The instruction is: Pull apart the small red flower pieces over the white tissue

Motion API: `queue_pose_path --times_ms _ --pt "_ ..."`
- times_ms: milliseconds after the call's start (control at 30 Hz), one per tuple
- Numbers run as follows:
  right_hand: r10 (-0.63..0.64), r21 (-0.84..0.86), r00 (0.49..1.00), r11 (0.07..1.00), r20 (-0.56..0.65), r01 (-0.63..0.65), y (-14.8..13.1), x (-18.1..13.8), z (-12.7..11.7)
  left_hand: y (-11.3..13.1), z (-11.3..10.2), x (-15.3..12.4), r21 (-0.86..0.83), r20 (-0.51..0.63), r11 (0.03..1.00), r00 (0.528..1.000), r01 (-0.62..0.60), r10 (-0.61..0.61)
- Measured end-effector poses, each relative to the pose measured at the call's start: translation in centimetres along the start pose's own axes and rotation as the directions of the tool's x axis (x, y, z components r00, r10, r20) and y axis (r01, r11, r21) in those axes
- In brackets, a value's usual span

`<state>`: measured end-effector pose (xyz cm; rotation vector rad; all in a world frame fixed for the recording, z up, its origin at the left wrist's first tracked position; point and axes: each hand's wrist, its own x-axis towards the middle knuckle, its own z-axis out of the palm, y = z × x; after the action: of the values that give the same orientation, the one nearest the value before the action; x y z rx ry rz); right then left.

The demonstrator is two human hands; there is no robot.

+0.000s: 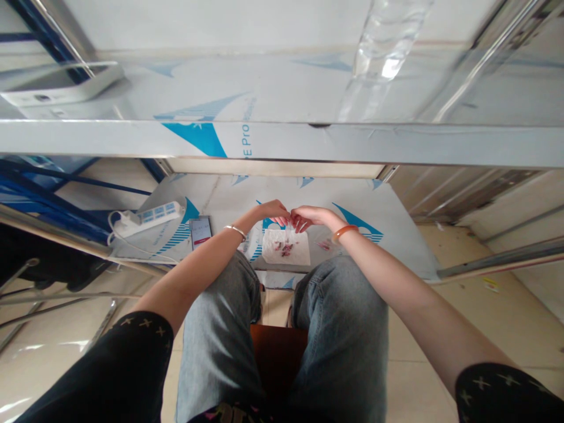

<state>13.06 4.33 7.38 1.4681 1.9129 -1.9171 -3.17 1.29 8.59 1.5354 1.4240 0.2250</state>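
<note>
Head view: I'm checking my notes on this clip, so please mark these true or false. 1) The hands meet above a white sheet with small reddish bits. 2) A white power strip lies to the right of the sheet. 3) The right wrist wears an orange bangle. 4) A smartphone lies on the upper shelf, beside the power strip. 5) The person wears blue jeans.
1) True: the left hand and right hand touch fingertips over the white paper sheet.
2) False: the white power strip lies to its left.
3) True: orange bangle.
4) False: the smartphone lies on the lower steel shelf.
5) True: blue jeans.
</note>
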Motion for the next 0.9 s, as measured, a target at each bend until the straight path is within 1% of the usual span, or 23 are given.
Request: queue_pose_path --times_ms 67,167,300,400,467,600,667,733,833,900 --pt "-0.004 -0.007 1.000 1.000 0.007 0.004 0.0 0.0 0.0 0.2 0.2 0.0 0.010 -0.018 1.000 1.000 -0.009 0.009" --pt "-0.019 -0.030 1.000 0.999 -0.012 0.019 0.1 0.2 0.0 0.3 0.5 0.1 0.073 -0.047 0.997 0.998 -0.030 0.033" --pt "-0.052 -0.029 0.996 0.998 -0.078 0.050 0.6 0.7 -0.3 0.6 1.0 0.4 0.239 -0.074 0.969 0.994 -0.064 0.084" --pt "-0.053 -0.021 0.993 0.998 -0.103 0.051 0.8 0.9 -0.4 0.8 1.4 0.4 0.335 -0.090 0.942 0.994 -0.032 0.066" --pt "-0.061 -0.029 0.993 0.998 -0.102 0.058 0.9 0.9 -0.3 0.8 1.4 0.4 0.327 -0.073 0.945 0.996 -0.020 0.046" --pt "-0.080 -0.067 0.989 0.995 -0.122 0.072 1.0 1.2 -0.3 0.3 0.7 0.5 0.229 -0.004 0.973 0.999 -0.034 0.036" --pt "-0.093 -0.101 0.986 0.992 -0.135 0.079 0.8 1.3 -0.3 0.1 0.3 0.7 0.211 0.000 0.977 1.000 -0.027 0.028" --pt "-0.101 -0.151 0.983 0.985 -0.152 0.078 0.4 1.4 -0.2 0.1 0.2 0.8 0.241 -0.033 0.970 0.999 -0.013 0.021" --pt "-0.098 -0.240 0.973 0.970 -0.210 0.046 -0.3 1.2 0.3 0.5 0.7 0.8 0.346 -0.105 0.938 0.994 0.017 0.020" --pt "-0.093 -0.291 0.965 0.956 -0.245 0.019 -0.7 0.9 0.6 1.0 1.0 0.7 0.418 -0.130 0.908 0.991 0.037 0.020"
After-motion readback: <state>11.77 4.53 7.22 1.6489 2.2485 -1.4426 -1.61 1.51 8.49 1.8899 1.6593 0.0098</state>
